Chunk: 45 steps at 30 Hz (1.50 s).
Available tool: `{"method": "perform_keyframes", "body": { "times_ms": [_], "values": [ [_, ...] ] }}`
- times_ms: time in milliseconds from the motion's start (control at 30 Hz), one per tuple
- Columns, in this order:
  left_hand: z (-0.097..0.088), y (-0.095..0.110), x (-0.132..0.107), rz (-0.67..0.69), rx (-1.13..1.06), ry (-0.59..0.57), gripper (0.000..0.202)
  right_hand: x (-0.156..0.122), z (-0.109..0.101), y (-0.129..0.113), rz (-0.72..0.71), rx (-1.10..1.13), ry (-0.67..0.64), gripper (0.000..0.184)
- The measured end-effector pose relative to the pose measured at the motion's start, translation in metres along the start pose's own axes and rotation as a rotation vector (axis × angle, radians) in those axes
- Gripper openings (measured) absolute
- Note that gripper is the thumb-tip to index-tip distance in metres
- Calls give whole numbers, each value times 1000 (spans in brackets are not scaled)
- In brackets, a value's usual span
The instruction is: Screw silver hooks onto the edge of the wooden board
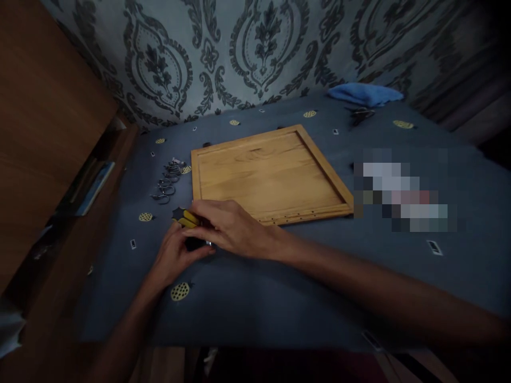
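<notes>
Both of my hands meet near the front left corner of a wooden tray (343, 199) lying on a blue-grey cloth. My left hand (175, 255) curls round a small yellow and black tool (187, 219) from below. My right hand (227, 226) reaches across from the right and closes its fingers over the same tool from above. Most of the tool is hidden between the hands. The tray's bare inside (267, 178) holds nothing that I can see.
A heap of metal rings (167, 183) lies left of the tray. A blue folded cloth (365, 94) and a dark small object (359, 114) sit at the back right. A brown cabinet (43, 122) stands at the left, a patterned wall behind.
</notes>
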<state>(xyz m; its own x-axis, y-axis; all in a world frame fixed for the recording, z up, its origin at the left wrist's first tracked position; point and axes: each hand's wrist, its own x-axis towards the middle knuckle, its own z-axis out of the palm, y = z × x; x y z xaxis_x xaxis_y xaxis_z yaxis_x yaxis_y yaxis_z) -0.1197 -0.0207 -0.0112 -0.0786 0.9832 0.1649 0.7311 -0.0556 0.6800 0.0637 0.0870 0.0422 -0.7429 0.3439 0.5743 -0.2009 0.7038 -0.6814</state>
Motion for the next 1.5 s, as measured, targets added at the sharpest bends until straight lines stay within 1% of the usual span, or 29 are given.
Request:
{"method": "perform_keyframes", "body": {
  "times_ms": [100,167,267,433,533,633,800,933,1200,1400,1500],
  "values": [
    [3,-5,-3,-42,14,26,31,10,0,-6,39,-52,-98,27],
    [3,-4,-3,-30,22,39,34,13,-1,-8,63,-64,-122,26],
    [1,2,0,16,23,40,38,10,-4,-7,87,-74,-58,25],
    [-4,13,2,94,58,-27,36,0,-8,-4,121,-1,145,30],
    [-5,14,-2,114,55,-4,43,0,-8,-4,150,61,192,33],
    [-5,15,-7,128,65,32,43,1,-5,-3,159,82,197,33],
    [-5,16,-12,147,74,61,31,-1,-3,-1,128,93,172,30],
    [-4,18,-13,149,69,73,24,-1,-4,2,106,103,182,30],
    [-4,18,-14,165,45,88,22,-1,-5,2,121,93,161,31],
    [-2,18,-15,145,33,117,23,-1,-7,-1,145,72,147,31],
    [-5,18,-13,138,11,85,23,0,-7,1,153,79,167,30]
  ]
}}
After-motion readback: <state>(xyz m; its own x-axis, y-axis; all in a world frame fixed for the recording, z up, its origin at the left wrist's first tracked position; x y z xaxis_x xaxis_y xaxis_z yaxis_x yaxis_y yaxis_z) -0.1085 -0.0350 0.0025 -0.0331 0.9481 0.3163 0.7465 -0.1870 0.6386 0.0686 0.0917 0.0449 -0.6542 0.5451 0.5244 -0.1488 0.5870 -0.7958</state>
